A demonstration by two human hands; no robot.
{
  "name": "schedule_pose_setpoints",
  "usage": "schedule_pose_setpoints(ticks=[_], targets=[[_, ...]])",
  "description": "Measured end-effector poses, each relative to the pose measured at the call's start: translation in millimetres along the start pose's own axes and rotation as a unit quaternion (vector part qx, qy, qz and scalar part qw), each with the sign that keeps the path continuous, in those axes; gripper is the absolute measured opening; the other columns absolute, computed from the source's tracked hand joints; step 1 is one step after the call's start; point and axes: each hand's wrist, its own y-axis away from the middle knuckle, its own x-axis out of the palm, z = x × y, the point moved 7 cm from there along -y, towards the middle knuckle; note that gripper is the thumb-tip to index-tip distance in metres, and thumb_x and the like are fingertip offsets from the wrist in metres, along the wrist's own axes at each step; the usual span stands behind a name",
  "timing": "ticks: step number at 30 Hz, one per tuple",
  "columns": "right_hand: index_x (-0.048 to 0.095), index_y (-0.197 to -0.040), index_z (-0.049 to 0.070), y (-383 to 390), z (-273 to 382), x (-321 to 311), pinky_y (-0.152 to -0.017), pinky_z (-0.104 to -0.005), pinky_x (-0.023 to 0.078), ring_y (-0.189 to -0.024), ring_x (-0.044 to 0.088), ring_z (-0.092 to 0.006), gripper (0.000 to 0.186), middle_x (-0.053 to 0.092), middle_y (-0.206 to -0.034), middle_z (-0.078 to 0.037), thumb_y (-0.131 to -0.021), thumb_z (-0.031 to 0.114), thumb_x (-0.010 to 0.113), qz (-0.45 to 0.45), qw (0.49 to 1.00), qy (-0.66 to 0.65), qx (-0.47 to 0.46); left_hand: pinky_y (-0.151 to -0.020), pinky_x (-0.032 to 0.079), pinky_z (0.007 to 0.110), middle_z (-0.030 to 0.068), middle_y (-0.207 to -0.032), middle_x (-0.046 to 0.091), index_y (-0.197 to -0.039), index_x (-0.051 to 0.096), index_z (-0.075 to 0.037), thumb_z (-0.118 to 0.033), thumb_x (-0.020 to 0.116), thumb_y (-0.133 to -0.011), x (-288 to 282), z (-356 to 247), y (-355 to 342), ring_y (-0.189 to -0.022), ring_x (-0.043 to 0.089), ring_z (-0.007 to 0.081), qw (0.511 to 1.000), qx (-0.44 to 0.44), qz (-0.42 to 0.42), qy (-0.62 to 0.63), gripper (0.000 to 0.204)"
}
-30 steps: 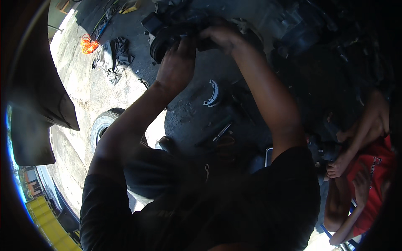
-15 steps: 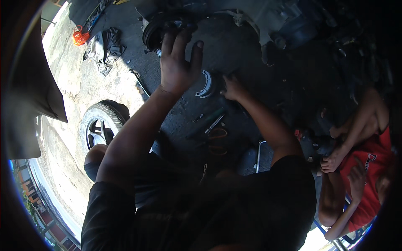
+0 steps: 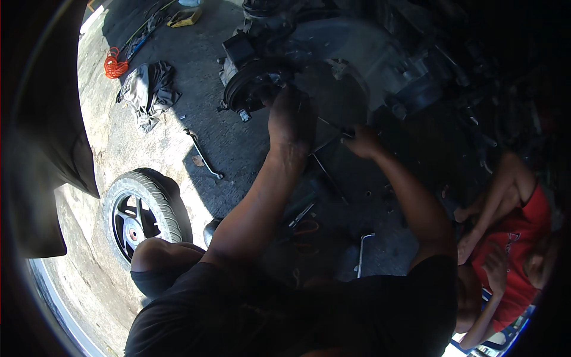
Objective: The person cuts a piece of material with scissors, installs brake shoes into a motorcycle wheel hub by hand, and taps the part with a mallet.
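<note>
My left hand (image 3: 290, 122) is raised at a round black wheel-hub part (image 3: 241, 83) on the motorbike. Its fingers are in shadow against that part, too dim to make out. Just to the right, my right hand (image 3: 363, 140) grips a thin tool with a long shaft (image 3: 330, 124), angled up toward my left hand. Below them a T-shaped bar (image 3: 327, 175) lies on the dark ground. Nearer me are a screwdriver-like tool (image 3: 301, 214) and an orange-handled tool (image 3: 304, 229), both dim.
A detached wheel (image 3: 160, 208) lies at left beside a long wrench (image 3: 205, 157). An orange hose bundle (image 3: 116, 65), crumpled cloth (image 3: 148, 92) and yellow tray (image 3: 183, 18) are farther back. Dark machinery (image 3: 416, 83) fills the upper right. A person in red (image 3: 508, 262) sits at my right.
My right hand came down from the hub part to the ground, and now holds a thin tool slightly higher. My left hand's raised fingers now reach into the hub part. The view shifted.
</note>
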Motion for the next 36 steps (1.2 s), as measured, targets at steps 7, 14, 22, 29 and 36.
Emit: schedule_pose_setpoints(ticks=[7,14,22,29,36], targets=[[0.058,-0.119,-0.001,20,38,-80,-0.094,-0.0406,0.044,-0.110,0.057,-0.0372,0.055,0.060,-0.117,-0.023,-0.086,0.043,0.063,-0.073,0.988,-0.024,-0.137,-0.084,0.042,0.033,-0.0001,-0.096,0.054,-0.104,0.052,-0.014,-0.016,0.058,-0.090,-20,5,-6,-0.092,0.051,0.0142,0.996,0.021,-0.072,0.053,0.016],[0.062,-0.114,0.002,33,95,-140,-0.094,-0.0393,0.044,-0.113,0.056,-0.0326,0.039,0.060,-0.117,-0.020,-0.088,0.031,0.062,-0.012,0.972,0.055,-0.226,-0.084,0.042,0.032,0.0000,-0.101,0.055,-0.108,0.052,-0.015,-0.014,0.061,-0.087,-25,0,-6,-0.095,0.051,0.0144,0.996,0.015,-0.080,0.023,0.022],[0.060,-0.114,0.001,24,119,-171,-0.094,-0.0397,0.043,-0.110,0.055,-0.0333,0.037,0.058,-0.116,-0.019,-0.088,0.028,0.062,-0.001,0.956,0.142,-0.256,-0.090,0.042,0.034,0.0021,-0.107,0.053,-0.119,0.049,-0.015,-0.014,0.061,-0.088,-28,6,-5,-0.100,0.051,0.0164,0.993,-0.001,-0.101,0.053,0.034],[0.064,-0.110,0.003,37,150,-185,-0.093,-0.0416,0.044,-0.108,0.056,-0.0335,0.033,0.059,-0.112,-0.017,-0.086,0.026,0.062,-0.027,0.937,0.224,-0.266,-0.095,0.041,0.036,0.0028,-0.112,0.051,-0.125,0.045,-0.016,-0.011,0.062,-0.087,-31,2,-7,-0.105,0.050,0.0179,0.995,0.019,-0.093,0.042,0.042],[0.062,-0.112,0.004,36,161,-186,-0.093,-0.0408,0.044,-0.109,0.055,-0.0327,0.033,0.056,-0.112,-0.016,-0.087,0.026,0.060,0.017,0.934,0.274,-0.230,-0.090,0.043,0.034,0.0045,-0.106,0.052,-0.117,0.049,-0.012,-0.012,0.056,-0.091,-25,0,-3,-0.099,0.052,0.0180,0.991,0.019,-0.126,0.039,0.027]])
